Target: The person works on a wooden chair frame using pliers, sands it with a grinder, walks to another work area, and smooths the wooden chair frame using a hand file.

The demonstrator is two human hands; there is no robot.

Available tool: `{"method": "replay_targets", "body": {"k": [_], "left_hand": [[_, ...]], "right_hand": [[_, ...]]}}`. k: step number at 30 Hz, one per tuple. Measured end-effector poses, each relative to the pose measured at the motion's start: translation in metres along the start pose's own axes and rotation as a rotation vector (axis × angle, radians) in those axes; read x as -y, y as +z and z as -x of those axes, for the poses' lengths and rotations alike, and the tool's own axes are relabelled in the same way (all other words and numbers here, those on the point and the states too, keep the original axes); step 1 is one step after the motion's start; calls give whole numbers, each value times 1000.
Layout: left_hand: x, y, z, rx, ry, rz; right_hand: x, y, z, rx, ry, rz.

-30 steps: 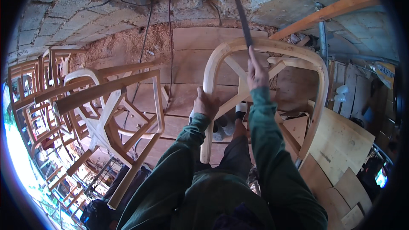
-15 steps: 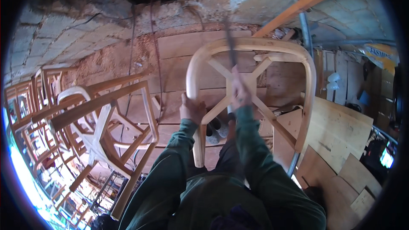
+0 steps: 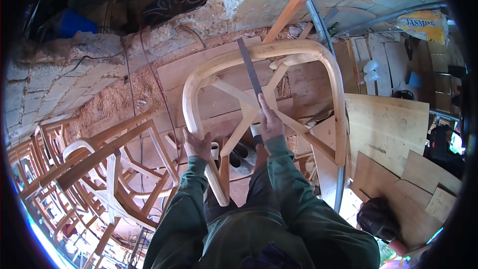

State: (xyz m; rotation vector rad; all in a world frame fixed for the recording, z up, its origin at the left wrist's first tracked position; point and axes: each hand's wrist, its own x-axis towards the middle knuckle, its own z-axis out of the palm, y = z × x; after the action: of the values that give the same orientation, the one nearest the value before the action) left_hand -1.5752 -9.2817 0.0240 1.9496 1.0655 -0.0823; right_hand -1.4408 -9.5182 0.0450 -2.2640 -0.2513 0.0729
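Since the earlier frame, the file (image 3: 250, 72) had swung from near-upright to a slant across the top rail, its tip up against the bend and its handle end drawn down toward the body; the bent wooden chair frame (image 3: 334, 77) sat larger and more central in view.

Largest first: stone wall (image 3: 59, 79) behind, with sawdust heaped at its foot; stacked unfinished chairs (image 3: 99, 169) to the left; plywood offcuts (image 3: 388, 129) to the right. The chair frame stood propped between the knees, curved rail uppermost, crossed braces (image 3: 249, 109) below it.

Left hand (image 3: 196, 144) was wrapped around the frame's left upright, fingers closed on the wood. Right hand (image 3: 270, 122) was closed around the file's handle end, index finger apparently laid along the blade. The file lay over the crossed braces with its tip at the rail.

Risks, as judged: the frame was held by one hand and the legs only, so a hard stroke could twist it and skid the file off the curve. A skid to the left could reach the left knuckles. Uneven pressure on the bend could cut a flat into it. Loose sawdust underfoot could let the frame's foot slide.
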Motion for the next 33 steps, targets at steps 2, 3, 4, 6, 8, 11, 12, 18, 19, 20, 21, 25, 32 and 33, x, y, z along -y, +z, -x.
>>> {"method": "replay_targets", "body": {"k": [2, 3, 4, 6, 8, 11, 12, 18, 19, 20, 21, 25, 32, 33], "left_hand": [[8, 7, -1, 25, 11, 14], [10, 14, -1, 29, 30, 8], [13, 20, -1, 31, 42, -1], [21, 21, -3, -39, 96, -19], [31, 19, -7, -78, 122, -49], [32, 17, -6, -59, 160, 14], [30, 14, -4, -84, 190, -27], [13, 14, -1, 20, -17, -41], [4, 16, 1, -36, 71, -86], [-3, 17, 2, -91, 164, -131], [-19, 13, 5, -60, 90, -173], [-31, -3, 10, -33, -15, -127], [102, 25, 94, -1, 157, -283], [76, 21, 117, 75, -1, -164]], "right_hand": [[-24, -19, -15, -39, -7, 89], [-44, -40, -50, -141, 25, 103], [-64, -60, -84, -236, 60, 114], [-57, -77, -109, -313, 119, 99], [-42, -76, -102, -305, 296, 192], [-55, -24, -12, -110, 92, 43], [-32, -14, 1, -85, -4, -64], [-70, -93, -102, -130, 565, 312], [-70, -83, -102, -95, 546, 296], [-75, -76, -103, -215, 333, 166], [-68, -63, -96, -270, 232, 91], [35, 1, -37, 305, 81, -116], [36, 24, 89, 690, -217, -120], [17, 17, 102, 691, -241, -92]]}}
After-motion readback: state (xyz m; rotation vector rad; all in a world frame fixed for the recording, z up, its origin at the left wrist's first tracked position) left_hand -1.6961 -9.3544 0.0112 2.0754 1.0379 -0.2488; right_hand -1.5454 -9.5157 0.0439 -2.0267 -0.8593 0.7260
